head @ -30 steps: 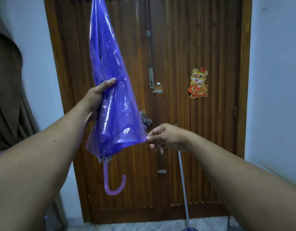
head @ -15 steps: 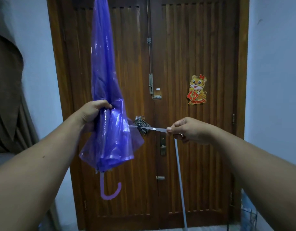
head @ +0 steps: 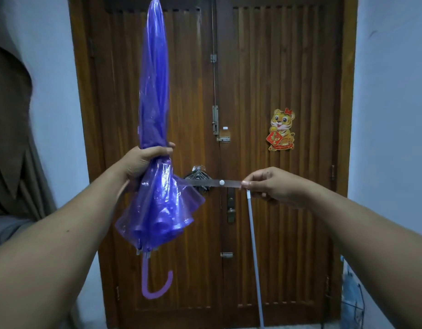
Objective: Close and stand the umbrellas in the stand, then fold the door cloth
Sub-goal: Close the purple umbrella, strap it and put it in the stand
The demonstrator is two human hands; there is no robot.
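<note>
A closed purple see-through umbrella (head: 155, 96) hangs tip up in front of the wooden door, its curved purple handle (head: 155, 284) at the bottom. My left hand (head: 143, 162) grips the gathered canopy around its middle. My right hand (head: 269, 184) pinches the end of the clear closing strap (head: 212, 182), which is pulled out level to the right and carries a white snap button. A checked cloth (head: 199, 176) hangs on the door handle, partly hidden behind the strap. A wire stand (head: 352, 302) shows at the lower right edge.
A thin white pole (head: 254, 248) leans against the double wooden door (head: 252, 79) below my right hand. A tiger sticker (head: 281, 130) is on the right leaf. A brown curtain (head: 10, 129) hangs at the left. Pale walls flank the door.
My left hand slid down and squeezed the canopy tight. My right hand drew the strap out to the right until it is taut and level.
</note>
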